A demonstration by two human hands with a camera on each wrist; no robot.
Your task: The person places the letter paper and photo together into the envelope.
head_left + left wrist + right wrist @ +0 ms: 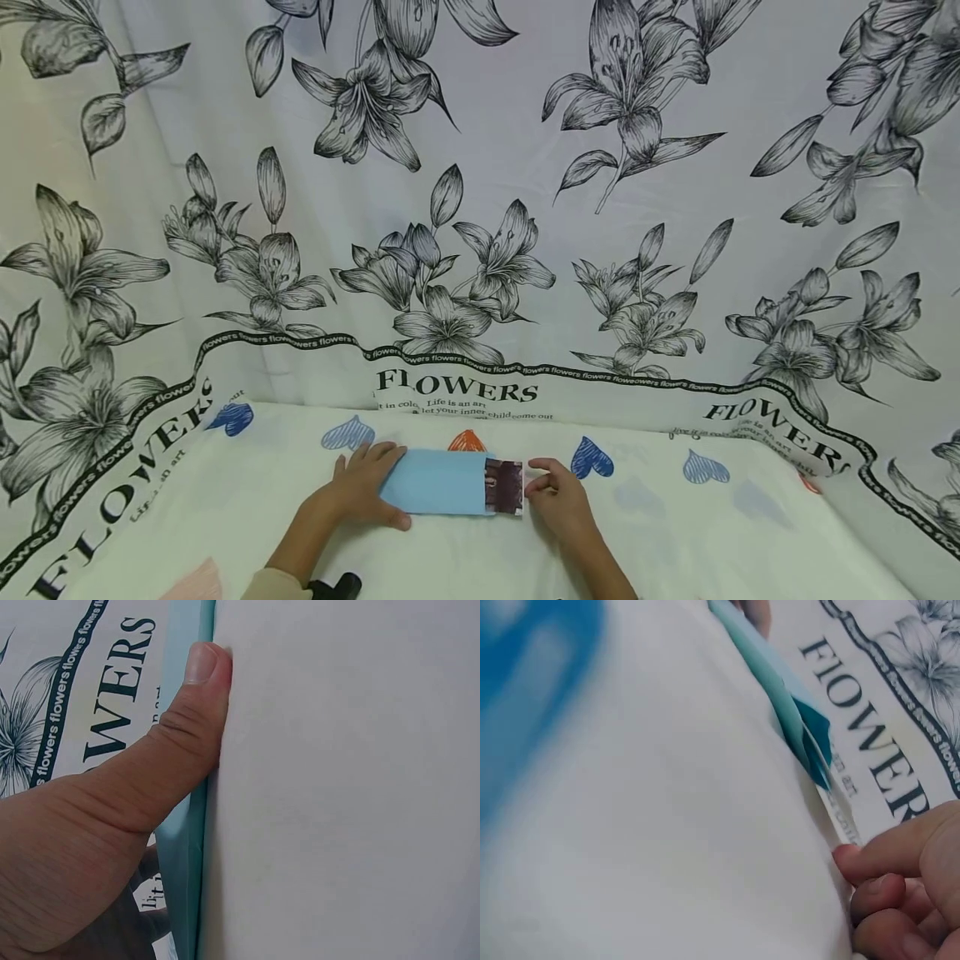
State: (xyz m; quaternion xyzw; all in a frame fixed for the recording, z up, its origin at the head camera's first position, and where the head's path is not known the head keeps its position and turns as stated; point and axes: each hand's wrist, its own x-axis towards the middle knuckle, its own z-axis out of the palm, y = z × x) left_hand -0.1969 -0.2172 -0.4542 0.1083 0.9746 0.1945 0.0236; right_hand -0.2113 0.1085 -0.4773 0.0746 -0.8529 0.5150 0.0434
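A light blue paper envelope (442,482) lies lengthwise on the white heart-printed cloth. A dark photo card with a pale border (505,487) sticks out of its right end. My left hand (367,487) holds the envelope's left part, thumb along the near edge and fingers over the far side. In the left wrist view, the thumb (169,754) presses along the blue edge. My right hand (558,497) is at the card's outer edge, fingertips pinching it. In the right wrist view, the envelope's mouth (810,742) gapes around the card, and my other fingers are curled below.
The white cloth (675,533) is printed with blue, orange and pink hearts. Behind it hangs a white curtain (510,167) with black lilies and lettering. A small black object (341,586) shows beside the left wrist at the bottom edge.
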